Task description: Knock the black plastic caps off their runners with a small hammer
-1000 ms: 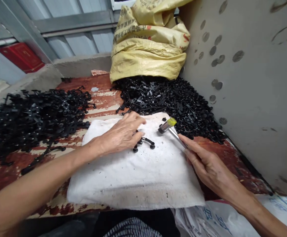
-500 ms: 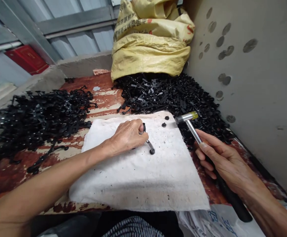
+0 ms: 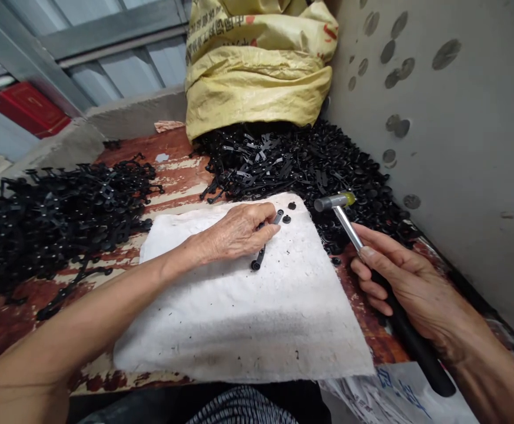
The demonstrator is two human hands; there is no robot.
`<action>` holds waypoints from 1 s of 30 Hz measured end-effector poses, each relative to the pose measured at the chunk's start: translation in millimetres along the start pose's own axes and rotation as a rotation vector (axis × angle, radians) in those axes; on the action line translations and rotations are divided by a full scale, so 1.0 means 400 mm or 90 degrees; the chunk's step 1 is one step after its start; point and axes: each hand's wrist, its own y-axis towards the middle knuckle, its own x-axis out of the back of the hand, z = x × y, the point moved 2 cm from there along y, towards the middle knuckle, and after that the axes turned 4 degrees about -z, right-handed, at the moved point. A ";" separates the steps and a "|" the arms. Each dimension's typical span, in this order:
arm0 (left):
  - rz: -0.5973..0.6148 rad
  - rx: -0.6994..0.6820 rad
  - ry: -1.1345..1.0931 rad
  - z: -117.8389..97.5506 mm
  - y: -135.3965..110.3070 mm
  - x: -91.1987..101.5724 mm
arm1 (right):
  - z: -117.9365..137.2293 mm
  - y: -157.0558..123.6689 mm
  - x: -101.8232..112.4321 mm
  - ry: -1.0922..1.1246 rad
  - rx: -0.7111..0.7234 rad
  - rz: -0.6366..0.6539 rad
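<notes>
My left hand [image 3: 239,231] rests on the folded white cloth [image 3: 243,318], its fingers closed over a black plastic strip with round knobs [image 3: 260,254]. The strip's ends stick out past my fingers on both sides. Just beyond my fingertips lie two small black round pieces [image 3: 288,212] on the cloth. My right hand [image 3: 400,274] grips the black handle of a small hammer [image 3: 345,215], with the steel shaft rising and the head, capped in yellow at one end, held above the cloth's right corner.
Heaps of black plastic parts [image 3: 62,218] lie left of the cloth, and more [image 3: 301,168] spill from a yellow woven sack [image 3: 257,70] behind it. The bench [image 3: 181,176] has peeling red paint. A grey dented wall [image 3: 433,118] stands right; white plastic sheeting [image 3: 393,394] lies near me.
My left hand has moved up and right on the cloth, and the strip under it has turned. The hammer stays raised in my right hand, and the view has shifted slightly.
</notes>
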 end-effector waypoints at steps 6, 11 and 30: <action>0.020 -0.081 0.128 0.010 -0.008 -0.017 | -0.006 -0.001 0.009 0.008 0.006 0.009; -0.011 -0.123 0.275 0.001 -0.005 -0.030 | -0.008 -0.001 0.011 0.012 0.008 0.016; -0.013 0.037 0.360 0.017 -0.025 -0.023 | -0.008 0.009 0.013 0.029 0.002 0.008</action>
